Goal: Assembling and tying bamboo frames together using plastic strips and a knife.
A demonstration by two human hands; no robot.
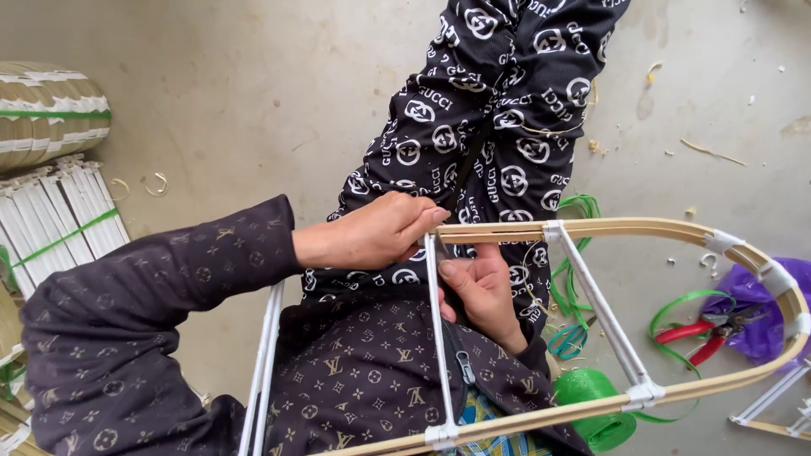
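Taking the curved bamboo frame (676, 230) as the landmark, the far left of the view, well apart from it, holds a coiled bundle of bamboo strips (51, 110) bound with a green band, and just below that a stack of white-wrapped sticks (59, 215) tied with green strapping, both on the concrete floor (220, 76). Nearer the frame, the left hand (367, 232) comes in from a dark patterned sleeve and sits at the frame's upper rail, right where a white crossbar (438, 338) meets it; its fingers are curled closed, fingertips pinched onto that joint. Just beneath the upper rail, touching the same crossbar from the other side, the right hand (486, 291) is loosely curled with the thumb pressed up against the bar near the joint; whether it grips anything besides the bar cannot be told. The frame itself lies across the person's lap, its two bamboo rails running rightward and bending together into a rounded end bound with white tape, with a second white crossbar (604, 317) slanting between them. Under the frame's lower rail sits a roll of green plastic strapping (596, 405), loose loops of it trailing behind. Inside the frame's rounded end, on the floor, lie red-handled pliers (697, 338) beside a purple plastic bag (764, 312).
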